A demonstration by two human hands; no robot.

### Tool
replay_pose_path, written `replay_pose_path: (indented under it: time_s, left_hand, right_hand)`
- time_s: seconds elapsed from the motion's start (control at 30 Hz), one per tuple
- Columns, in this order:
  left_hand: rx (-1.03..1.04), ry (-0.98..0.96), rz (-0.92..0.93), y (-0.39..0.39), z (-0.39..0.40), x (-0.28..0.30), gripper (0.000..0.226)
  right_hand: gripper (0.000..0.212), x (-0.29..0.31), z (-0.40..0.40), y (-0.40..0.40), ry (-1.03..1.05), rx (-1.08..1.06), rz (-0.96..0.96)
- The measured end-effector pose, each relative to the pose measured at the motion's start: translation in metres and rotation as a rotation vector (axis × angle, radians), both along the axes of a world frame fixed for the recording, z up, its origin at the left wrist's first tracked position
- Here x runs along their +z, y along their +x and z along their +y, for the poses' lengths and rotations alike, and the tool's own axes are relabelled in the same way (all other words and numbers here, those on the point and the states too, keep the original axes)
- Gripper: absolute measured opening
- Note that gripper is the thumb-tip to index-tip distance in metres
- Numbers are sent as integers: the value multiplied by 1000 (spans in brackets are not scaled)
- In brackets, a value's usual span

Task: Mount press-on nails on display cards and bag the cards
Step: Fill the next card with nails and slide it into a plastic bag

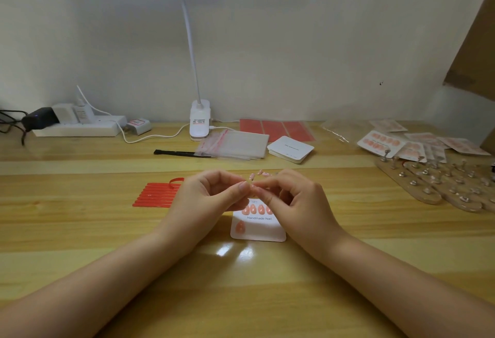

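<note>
Press-on nail point(251, 185), a tiny pale piece, sits pinched between the fingertips of the left hand point(211, 195) and the right hand point(292, 198), both curled narrow and meeting just above the display card point(258, 226). That card lies on the wooden tabletop point(80, 230) near the middle of its front half, with a row of coral nails across the top and one alone at the lower left. A few loose nails point(258, 173) lie just behind the hands. What exactly the fingertips are doing, peeling backing or seating adhesive, is too small to tell

Risks, as I judge them: the nail is small and glossy, so a slack pinch could flick it onto the tabletop or sticky-side down. Set crooked or off its row, it would be hard to lift again. A wrist brushing the card could shift it or smear the mounted nails. The red adhesive strips point(156, 195) to the left and the clear bags point(235, 143) further back are well apart
</note>
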State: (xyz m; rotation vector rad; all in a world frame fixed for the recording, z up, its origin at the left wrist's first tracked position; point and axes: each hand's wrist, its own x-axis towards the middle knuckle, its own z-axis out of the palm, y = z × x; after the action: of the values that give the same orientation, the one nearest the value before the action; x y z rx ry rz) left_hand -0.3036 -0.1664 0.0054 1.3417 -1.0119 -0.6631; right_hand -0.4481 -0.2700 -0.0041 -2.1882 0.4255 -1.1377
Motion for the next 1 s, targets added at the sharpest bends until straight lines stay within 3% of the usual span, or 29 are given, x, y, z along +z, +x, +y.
replay_pose_path:
  time_s: [0.13,0.37,0.6,0.9,1.0]
  left_hand:
    - [15,-4,-71,2,0,0,17]
    - [71,-101,-272,5,1,-2,28]
    - [97,-209,-641,3,3,-1,25]
    - [143,-251,-802,6,1,-5,27]
    - [157,-204,-808,10,1,-6,25]
  right_hand:
    - [13,1,-3,1,203,69,7]
    - [12,3,-7,0,452,224,-2]
    - [14,2,-8,1,455,229,39]
    - [13,3,-6,3,501,151,23]
    - [19,5,-10,-1,303,-3,66]
